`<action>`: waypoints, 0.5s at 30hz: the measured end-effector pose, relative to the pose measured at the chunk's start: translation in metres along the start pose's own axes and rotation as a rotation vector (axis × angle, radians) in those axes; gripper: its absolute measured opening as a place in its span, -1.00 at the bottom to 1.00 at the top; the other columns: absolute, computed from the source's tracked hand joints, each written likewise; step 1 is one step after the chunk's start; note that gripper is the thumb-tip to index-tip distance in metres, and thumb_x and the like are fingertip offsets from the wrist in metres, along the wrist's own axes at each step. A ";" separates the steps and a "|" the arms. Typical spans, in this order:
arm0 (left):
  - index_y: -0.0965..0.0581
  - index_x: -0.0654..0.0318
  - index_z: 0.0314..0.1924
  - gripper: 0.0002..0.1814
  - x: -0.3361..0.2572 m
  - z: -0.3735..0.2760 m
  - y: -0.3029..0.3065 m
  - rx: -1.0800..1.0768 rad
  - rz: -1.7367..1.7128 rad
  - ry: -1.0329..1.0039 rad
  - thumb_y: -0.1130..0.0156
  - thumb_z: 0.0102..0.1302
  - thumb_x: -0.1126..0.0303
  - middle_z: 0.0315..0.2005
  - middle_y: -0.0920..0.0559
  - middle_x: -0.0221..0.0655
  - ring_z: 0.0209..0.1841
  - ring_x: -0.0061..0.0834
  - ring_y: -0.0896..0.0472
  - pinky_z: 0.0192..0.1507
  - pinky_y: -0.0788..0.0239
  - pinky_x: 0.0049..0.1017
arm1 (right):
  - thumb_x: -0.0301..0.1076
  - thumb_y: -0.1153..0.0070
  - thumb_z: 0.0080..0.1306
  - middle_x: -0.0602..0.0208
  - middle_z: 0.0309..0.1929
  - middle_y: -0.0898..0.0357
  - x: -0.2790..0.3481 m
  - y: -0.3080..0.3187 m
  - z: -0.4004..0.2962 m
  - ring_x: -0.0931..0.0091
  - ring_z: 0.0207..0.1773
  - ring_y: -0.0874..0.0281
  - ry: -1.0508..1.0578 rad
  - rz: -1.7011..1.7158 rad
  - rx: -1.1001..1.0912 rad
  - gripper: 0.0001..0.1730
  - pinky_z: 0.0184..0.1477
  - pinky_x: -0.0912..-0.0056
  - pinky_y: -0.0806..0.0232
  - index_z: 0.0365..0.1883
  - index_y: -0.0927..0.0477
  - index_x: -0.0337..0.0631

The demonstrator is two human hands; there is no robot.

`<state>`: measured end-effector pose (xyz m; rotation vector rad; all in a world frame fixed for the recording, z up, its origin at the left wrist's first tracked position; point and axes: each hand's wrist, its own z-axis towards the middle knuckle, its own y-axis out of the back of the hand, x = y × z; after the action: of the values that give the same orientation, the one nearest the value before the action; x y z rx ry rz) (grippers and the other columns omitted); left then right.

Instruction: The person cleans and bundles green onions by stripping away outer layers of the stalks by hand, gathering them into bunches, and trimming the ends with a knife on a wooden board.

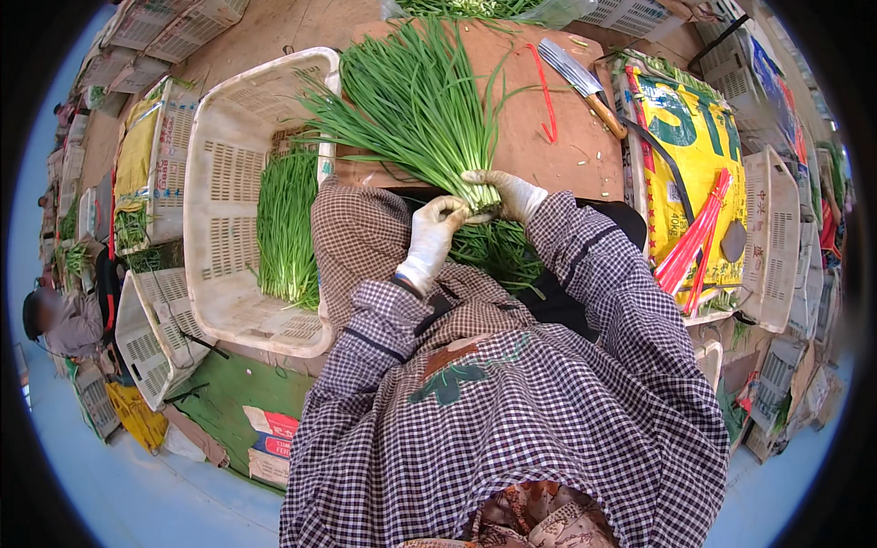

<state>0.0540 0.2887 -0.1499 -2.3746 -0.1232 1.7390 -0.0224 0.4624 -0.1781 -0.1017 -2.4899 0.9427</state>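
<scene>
A large bunch of garlic chives (418,116) fans out over the brown board, its pale stem ends towards me. My right hand (510,192), in a whitish glove, grips the bunch near those ends, thumb across the stems. My left hand (433,236), also gloved, has thumb and fingers pinched together at the left side of the stem ends. Anything finer between those fingertips is hidden. More loose greens (497,253) lie below the hands, between my legs. On the board (473,51) are a red tie strip (543,92) and a wooden-handled knife (582,85).
At left stands a white plastic crate (226,185) with chives (288,233) inside. On the right, a yellow sack (685,157) covers a crate and carries a bundle of red ties (695,243). Cut stem bits dot the board. Another person (65,315) sits far left.
</scene>
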 end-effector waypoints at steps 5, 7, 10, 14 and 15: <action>-0.63 0.29 -0.38 -0.92 -0.009 -0.024 0.008 0.667 0.666 0.145 -0.25 0.09 0.49 -0.40 -0.66 -0.27 -0.25 -0.43 -0.63 -0.13 -0.44 -0.45 | -0.05 -0.20 0.27 0.01 -0.18 -0.62 0.002 0.003 -0.001 0.15 -0.18 -0.66 -0.030 -0.021 0.061 -0.49 -0.18 0.11 -0.59 -0.02 -0.47 -0.29; -0.67 0.22 -0.29 -0.81 -0.008 -0.025 0.001 0.970 1.055 0.233 -0.24 0.12 0.34 -0.35 -0.70 -0.20 -0.22 -0.30 -0.65 -0.07 -0.44 -0.38 | -0.05 -0.21 0.27 -0.01 -0.17 -0.62 0.003 0.006 0.001 0.16 -0.19 -0.66 -0.023 -0.036 0.042 -0.48 -0.19 0.12 -0.60 -0.01 -0.46 -0.30; -0.66 0.22 -0.15 -0.72 -0.003 -0.027 0.007 0.649 1.009 0.086 -0.19 0.24 0.23 -0.30 -0.69 -0.13 -0.25 -0.26 -0.66 -0.09 -0.47 -0.40 | -0.07 -0.24 0.25 0.02 -0.16 -0.62 0.000 0.004 -0.006 0.21 -0.19 -0.67 0.002 -0.099 0.062 -0.46 -0.22 0.23 -0.62 0.02 -0.47 -0.31; -0.45 0.46 0.12 -0.54 -0.019 -0.002 0.017 0.166 0.893 0.154 -0.02 0.27 0.35 -0.23 -0.63 0.10 -0.25 -0.12 -0.65 -0.14 -0.48 -0.33 | -0.15 -0.26 0.24 0.14 -0.18 -0.64 0.004 -0.001 -0.009 0.30 -0.18 -0.66 0.003 -0.119 0.066 -0.54 -0.23 0.28 -0.60 -0.01 -0.50 -0.26; -0.45 0.44 0.10 -0.54 -0.018 0.002 0.012 0.174 0.936 0.113 -0.01 0.22 0.38 -0.20 -0.62 0.12 -0.16 -0.04 -0.62 -0.08 -0.46 -0.26 | -0.18 -0.27 0.23 0.20 -0.19 -0.64 0.002 -0.002 -0.006 0.34 -0.19 -0.65 0.026 -0.180 0.032 -0.56 -0.23 0.29 -0.60 -0.02 -0.51 -0.24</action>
<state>0.0462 0.2737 -0.1361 -2.5492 1.2793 1.7739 -0.0214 0.4646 -0.1720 0.1182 -2.4119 0.8988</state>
